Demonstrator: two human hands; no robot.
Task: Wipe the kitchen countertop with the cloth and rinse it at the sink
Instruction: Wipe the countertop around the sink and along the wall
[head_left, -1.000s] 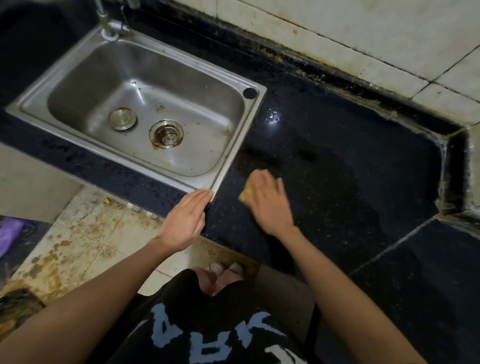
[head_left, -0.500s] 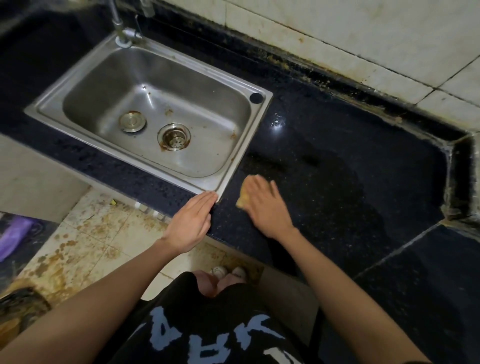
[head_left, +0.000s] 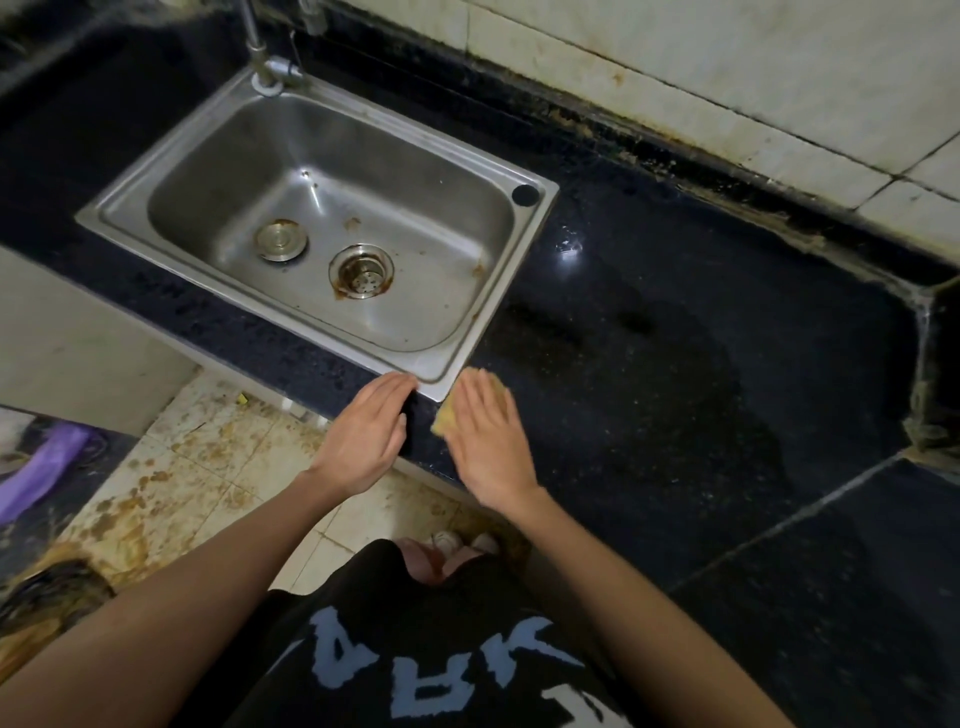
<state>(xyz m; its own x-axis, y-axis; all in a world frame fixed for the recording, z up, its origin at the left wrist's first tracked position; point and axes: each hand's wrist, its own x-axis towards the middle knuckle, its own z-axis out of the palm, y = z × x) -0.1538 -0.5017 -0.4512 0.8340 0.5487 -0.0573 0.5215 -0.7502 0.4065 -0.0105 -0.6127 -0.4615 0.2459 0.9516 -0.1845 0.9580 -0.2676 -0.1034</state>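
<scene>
Head view, right hand (head_left: 488, 441) flat on cloth (head_left: 445, 418), countertop (head_left: 649, 364)

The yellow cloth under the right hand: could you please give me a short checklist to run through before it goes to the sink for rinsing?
1. Yellow cloth under the right hand: ok, flat fingers press it; no grip.
2. Cloth beside the stainless steel sink corner: ok.
3. Left hand out of the way: not ok, it rests on the black countertop edge by that corner.
4. Basin free of dishes: ok.
5. Round metal drain strainer unplugged: ok.
6. Chrome tap running: cannot tell.
</scene>
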